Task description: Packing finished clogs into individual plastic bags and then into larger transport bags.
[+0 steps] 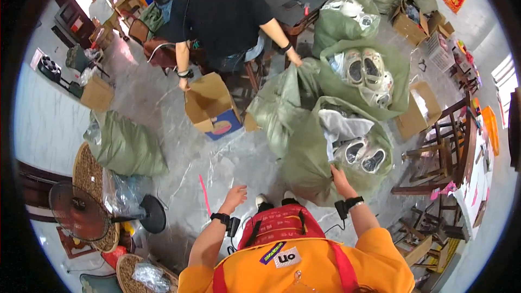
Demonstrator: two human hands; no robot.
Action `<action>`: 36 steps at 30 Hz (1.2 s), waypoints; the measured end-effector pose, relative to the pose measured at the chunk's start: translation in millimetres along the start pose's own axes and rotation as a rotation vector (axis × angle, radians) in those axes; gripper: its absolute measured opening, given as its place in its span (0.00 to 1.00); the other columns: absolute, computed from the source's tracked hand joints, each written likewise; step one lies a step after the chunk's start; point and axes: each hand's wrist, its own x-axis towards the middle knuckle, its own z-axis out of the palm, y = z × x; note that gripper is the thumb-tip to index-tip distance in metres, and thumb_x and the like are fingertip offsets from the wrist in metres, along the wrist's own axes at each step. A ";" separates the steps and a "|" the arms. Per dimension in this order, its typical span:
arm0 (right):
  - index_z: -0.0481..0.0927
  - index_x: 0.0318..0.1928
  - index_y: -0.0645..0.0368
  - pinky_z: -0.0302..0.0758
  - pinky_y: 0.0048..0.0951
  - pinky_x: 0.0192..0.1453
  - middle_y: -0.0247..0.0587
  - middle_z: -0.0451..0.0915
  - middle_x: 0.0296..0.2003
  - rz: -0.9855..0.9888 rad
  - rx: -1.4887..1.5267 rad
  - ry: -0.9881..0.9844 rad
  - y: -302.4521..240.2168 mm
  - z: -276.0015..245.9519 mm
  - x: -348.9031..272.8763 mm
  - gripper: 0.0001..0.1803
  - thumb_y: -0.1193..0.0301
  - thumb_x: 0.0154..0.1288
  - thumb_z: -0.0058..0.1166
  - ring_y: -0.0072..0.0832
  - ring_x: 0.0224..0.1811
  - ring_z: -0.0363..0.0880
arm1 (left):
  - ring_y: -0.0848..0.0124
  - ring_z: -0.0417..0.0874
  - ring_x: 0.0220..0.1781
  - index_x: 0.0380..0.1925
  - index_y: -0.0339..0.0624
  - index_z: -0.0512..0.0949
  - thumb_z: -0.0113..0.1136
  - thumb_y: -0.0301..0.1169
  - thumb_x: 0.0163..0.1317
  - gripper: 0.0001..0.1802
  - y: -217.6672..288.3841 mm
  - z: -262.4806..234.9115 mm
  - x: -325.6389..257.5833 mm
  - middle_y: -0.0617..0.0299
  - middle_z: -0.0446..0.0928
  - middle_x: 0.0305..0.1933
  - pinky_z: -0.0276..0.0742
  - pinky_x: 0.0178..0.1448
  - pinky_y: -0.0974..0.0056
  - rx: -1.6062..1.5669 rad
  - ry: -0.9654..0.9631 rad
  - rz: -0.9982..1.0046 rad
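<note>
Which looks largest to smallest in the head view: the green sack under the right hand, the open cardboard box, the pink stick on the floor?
1. Green sack, touched by the right hand.
2. Cardboard box, farther away, so less sure.
3. Pink stick.

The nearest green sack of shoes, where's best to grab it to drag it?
Probably the bunched rim of the green sack, where the right hand already grips, coming from above on the near side. The mouth gapes open, so its loose edge gathers easily; the bulging body offers no hold.
</note>
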 end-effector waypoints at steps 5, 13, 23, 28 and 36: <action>0.67 0.50 0.62 0.65 0.39 0.54 0.44 0.70 0.49 0.433 0.657 -0.013 53.5 -22.2 -56.3 0.23 0.59 0.61 0.39 0.36 0.51 0.68 | 0.72 0.74 0.32 0.48 0.40 0.67 0.49 0.33 0.53 0.21 -14.8 -0.3 -8.7 0.59 0.73 0.36 0.71 0.33 0.69 -0.035 0.013 -0.011; 0.64 0.54 0.58 0.54 0.44 0.61 0.43 0.65 0.54 0.343 1.012 0.422 65.0 -129.9 -103.4 0.25 0.56 0.62 0.32 0.41 0.56 0.61 | 0.70 0.74 0.33 0.49 0.40 0.67 0.49 0.34 0.51 0.22 -7.5 8.9 -4.2 0.59 0.72 0.36 0.70 0.33 0.68 0.030 0.005 -0.053; 0.69 0.50 0.55 0.56 0.41 0.60 0.38 0.69 0.51 0.308 0.886 0.710 89.9 -224.8 -133.5 0.22 0.58 0.60 0.35 0.37 0.54 0.65 | 0.71 0.74 0.31 0.47 0.40 0.69 0.49 0.34 0.53 0.20 -3.0 65.6 22.9 0.60 0.73 0.36 0.69 0.30 0.68 0.038 -0.058 -0.056; 0.71 0.47 0.56 0.63 0.34 0.53 0.39 0.73 0.45 0.458 0.653 0.473 137.2 -228.8 -177.7 0.20 0.62 0.59 0.34 0.36 0.47 0.70 | 0.69 0.75 0.36 0.48 0.41 0.68 0.49 0.32 0.52 0.20 9.5 102.3 43.9 0.58 0.73 0.38 0.71 0.35 0.66 0.189 -0.151 -0.053; 0.72 0.42 0.62 0.66 0.31 0.46 0.48 0.74 0.42 0.525 -0.212 0.072 73.2 -117.6 -232.7 0.19 0.64 0.58 0.33 0.34 0.43 0.71 | 0.53 0.66 0.53 0.59 0.54 0.53 0.48 0.20 0.39 0.41 91.1 249.3 20.9 0.48 0.49 0.62 0.66 0.51 0.57 0.882 -0.579 0.936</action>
